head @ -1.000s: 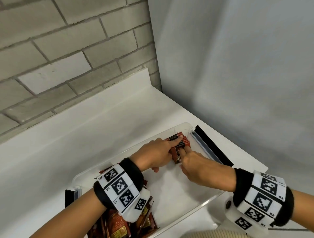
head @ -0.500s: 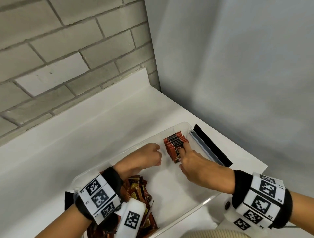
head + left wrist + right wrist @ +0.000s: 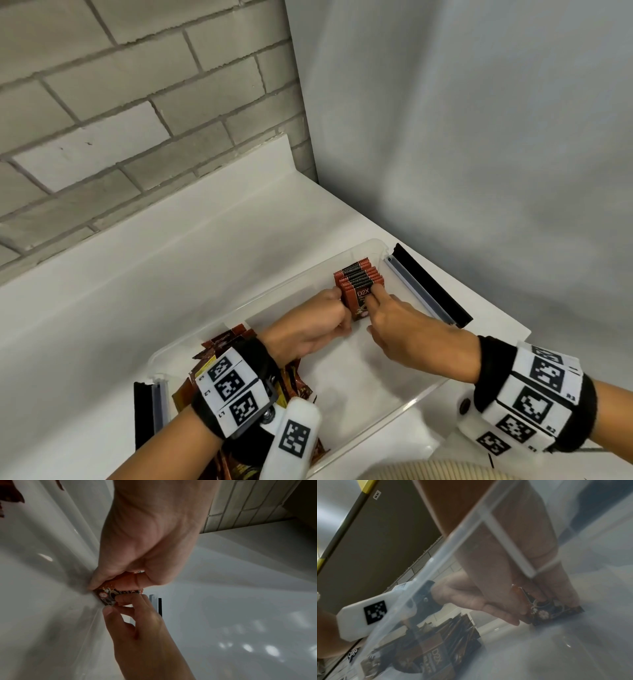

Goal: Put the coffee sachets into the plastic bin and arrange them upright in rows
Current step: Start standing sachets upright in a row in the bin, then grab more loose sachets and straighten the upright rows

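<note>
Back from the loose pile, left hand (image 3: 317, 327) apparently pinches a sachet (image 3: 359, 301); right hand (image 3: 394, 322), fingers extended, steadies the row beside it; next, seat it upright.

A wall of pale grey painted brick (image 3: 113, 113) with darker mortar lines stands on the left. It meets a smooth, plain grey-white wall (image 3: 479, 137) in a corner. Below them lies a glossy white table (image 3: 120, 284) with a raised white back lip against the brick.
</note>
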A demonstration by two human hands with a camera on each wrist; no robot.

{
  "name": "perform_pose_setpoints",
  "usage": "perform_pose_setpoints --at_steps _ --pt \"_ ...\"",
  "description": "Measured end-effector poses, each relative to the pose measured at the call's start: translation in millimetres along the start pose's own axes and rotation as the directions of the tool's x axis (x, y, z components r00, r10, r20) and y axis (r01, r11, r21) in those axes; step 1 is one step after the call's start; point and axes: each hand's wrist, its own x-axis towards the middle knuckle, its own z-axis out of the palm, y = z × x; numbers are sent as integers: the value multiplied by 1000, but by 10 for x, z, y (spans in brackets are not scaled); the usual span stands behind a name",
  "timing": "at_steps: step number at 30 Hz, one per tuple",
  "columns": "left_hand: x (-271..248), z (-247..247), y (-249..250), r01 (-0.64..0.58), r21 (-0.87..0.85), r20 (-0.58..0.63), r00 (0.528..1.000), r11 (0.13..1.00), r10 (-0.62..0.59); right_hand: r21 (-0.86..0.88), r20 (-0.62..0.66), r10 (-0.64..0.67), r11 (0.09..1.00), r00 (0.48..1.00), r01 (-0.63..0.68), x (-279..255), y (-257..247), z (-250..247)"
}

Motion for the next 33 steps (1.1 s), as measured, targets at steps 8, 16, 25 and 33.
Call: perform_pose_setpoints --at_steps 8,16,25,33 --pt "1 59 -5 33 -75 23 999 997 -32 -20 26 33 999 999 -33 -30 46 -9" --pt "11 224 55 52 22 66 996 998 -53 -8 -11 60 998 998 -60 -156 198 -57" --pt "-579 -281 554 -173 601 145 984 781 106 113 -72 -94 988 993 102 -277 252 -166" --pt "-1139 -619 465 -161 965 193 971 206 -144 380 93 -473 830 876 408 -428 -242 -233"
